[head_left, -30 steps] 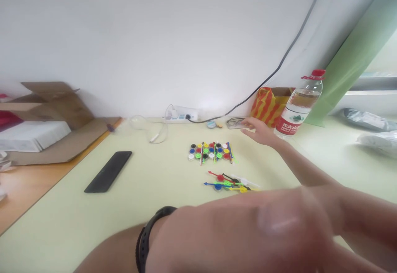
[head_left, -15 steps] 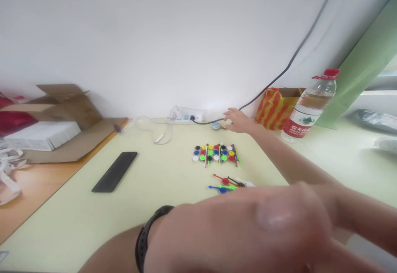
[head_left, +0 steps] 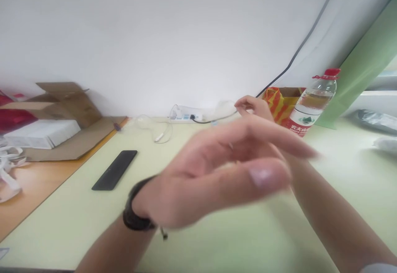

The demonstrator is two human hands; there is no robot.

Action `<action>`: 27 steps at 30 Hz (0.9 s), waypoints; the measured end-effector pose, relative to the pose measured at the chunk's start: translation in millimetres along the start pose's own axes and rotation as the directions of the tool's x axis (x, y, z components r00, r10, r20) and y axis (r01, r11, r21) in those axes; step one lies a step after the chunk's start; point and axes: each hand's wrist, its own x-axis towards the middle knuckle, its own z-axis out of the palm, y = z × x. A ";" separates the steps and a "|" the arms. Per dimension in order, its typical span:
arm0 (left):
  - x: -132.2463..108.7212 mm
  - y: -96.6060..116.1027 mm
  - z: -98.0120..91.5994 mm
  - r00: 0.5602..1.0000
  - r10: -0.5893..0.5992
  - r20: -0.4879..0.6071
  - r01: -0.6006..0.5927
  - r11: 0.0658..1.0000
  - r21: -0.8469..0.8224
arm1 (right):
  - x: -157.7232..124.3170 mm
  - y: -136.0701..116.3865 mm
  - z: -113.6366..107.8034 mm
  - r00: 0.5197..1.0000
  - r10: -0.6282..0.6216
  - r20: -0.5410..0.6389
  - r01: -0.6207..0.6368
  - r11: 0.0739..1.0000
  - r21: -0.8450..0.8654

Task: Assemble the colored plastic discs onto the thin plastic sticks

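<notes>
My left hand, with a black band at its wrist, is held up close to the camera above the table. Its thumb and fingers are apart, and nothing shows between them. Farther back, by the wall, my right hand has its fingertips pinched together on what looks like a thin clear plastic bag. That film is faint, and its lower part is partly hidden behind my left hand. The small coloured pieces seen earlier on the table are covered by my left hand.
A white power strip lies along the wall with a black cable. A black flat slab rests at left, near an open cardboard box. A water bottle stands at right beside a red-and-yellow bag.
My left hand has risen and swung left, with thumb and fingers now apart, covering the coloured pieces. My right hand has moved slightly right and lifted the clear film off the table.
</notes>
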 end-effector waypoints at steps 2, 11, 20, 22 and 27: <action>51.9 -15.6 -28.9 0.994 0.020 -0.108 -0.020 1.000 0.004 | -7.7 -21.4 -16.6 0.998 0.047 0.045 -0.052 0.993 0.106; 95.9 -88.6 -41.8 0.951 -0.293 0.094 0.267 0.938 0.220 | -62.7 -53.9 -36.5 0.787 0.256 0.562 -0.512 0.778 0.363; 65.7 -135.8 -0.7 0.887 -0.440 0.142 0.443 0.897 0.016 | -107.8 -56.8 -12.5 0.785 0.394 0.477 -0.606 0.649 0.460; 52.8 -142.1 4.4 0.875 -0.472 0.106 0.478 0.877 -0.040 | -113.2 -59.0 -10.3 0.784 0.438 0.440 -0.617 0.631 0.470; 33.1 -155.5 8.7 0.873 -0.452 -0.183 0.425 0.889 -0.172 | -122.7 -57.9 -11.9 0.697 0.443 0.564 -0.706 0.566 0.426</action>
